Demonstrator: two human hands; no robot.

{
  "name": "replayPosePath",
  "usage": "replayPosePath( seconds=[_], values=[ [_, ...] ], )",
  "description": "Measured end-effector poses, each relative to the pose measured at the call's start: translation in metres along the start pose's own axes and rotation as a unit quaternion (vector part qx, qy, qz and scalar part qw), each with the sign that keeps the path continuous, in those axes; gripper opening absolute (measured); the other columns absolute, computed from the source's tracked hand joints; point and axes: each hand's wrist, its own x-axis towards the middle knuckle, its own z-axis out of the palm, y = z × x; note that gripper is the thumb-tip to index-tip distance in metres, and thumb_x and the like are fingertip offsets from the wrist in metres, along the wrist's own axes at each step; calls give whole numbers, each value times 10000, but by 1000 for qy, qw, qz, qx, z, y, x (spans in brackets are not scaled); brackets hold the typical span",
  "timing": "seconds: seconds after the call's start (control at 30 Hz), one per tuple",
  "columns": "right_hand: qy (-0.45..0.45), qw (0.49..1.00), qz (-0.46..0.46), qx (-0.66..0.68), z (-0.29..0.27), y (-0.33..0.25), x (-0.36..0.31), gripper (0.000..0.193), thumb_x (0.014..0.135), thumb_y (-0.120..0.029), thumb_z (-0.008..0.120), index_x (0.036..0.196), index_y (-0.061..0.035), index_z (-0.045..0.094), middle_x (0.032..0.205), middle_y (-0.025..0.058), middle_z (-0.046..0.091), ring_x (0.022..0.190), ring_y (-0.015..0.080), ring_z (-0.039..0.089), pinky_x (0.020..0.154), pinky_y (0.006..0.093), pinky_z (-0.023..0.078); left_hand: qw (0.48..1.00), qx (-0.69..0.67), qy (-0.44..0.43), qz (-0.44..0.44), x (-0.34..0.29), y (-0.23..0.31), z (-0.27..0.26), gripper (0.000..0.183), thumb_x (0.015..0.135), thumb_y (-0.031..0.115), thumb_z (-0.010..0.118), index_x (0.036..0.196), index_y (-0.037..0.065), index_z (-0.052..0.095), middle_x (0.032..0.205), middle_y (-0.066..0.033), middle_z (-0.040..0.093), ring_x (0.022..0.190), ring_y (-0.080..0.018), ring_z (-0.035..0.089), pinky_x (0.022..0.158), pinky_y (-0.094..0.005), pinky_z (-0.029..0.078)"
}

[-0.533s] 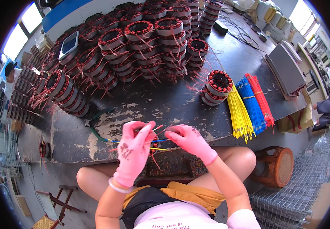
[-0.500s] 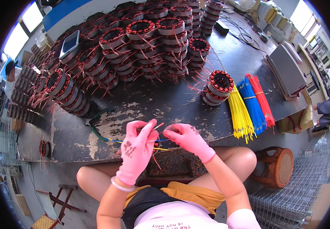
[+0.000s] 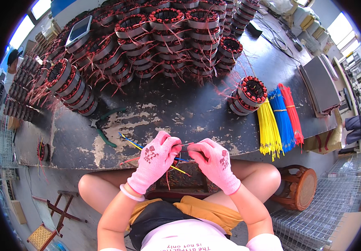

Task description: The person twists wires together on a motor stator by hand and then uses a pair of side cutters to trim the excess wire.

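Both my hands, in pink gloves, meet just above the table's front edge. My left hand [image 3: 153,161] is closed in a pinch, and a thin wire [image 3: 186,144] runs from its fingertips to those of my right hand [image 3: 216,163], which pinches the other end. Beneath the hands pass a blue wire [image 3: 182,160], a yellow wire [image 3: 179,170] and a red wire [image 3: 129,160]. Something dark and red under my fingers is mostly hidden. Green-handled pliers [image 3: 103,136] lie on the table to the left of my left hand.
Stacked wound stator cores [image 3: 166,16] fill the table's far side. A shorter stack [image 3: 252,90] stands right, beside bundles of yellow wires [image 3: 269,129], blue wires [image 3: 281,121] and red wires [image 3: 292,113]. One small stator [image 3: 43,151] sits left. A wooden stool [image 3: 303,187] stands right of my knee.
My hands have turned and now stretch the thin wire between their fingertips. The yellow and blue wire ends have shifted on the table, uncovering more of the pliers. The whole view has shifted slightly.
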Motion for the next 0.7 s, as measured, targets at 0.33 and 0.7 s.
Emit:
replayPosePath(
  seconds=[0.33,0.7],
  values=[
    [-77,994,15,73,-14,2,20,145,929,-73,674,1066,-45,715,1007,137,717,886,298,707,775,368,562,999,18,-32,31,8,16,-14,150,911,70,643,1058,63,673,1029,-109,612,891,-324,676,748,-403,545],
    [-131,986,56,84,-27,-3,28,142,952,-88,655,1077,-34,692,940,175,708,856,314,711,753,359,548,999,-4,-6,32,6,23,-5,216,864,102,770,1063,55,700,1053,-125,636,892,-325,669,771,-399,548]
  ],
)
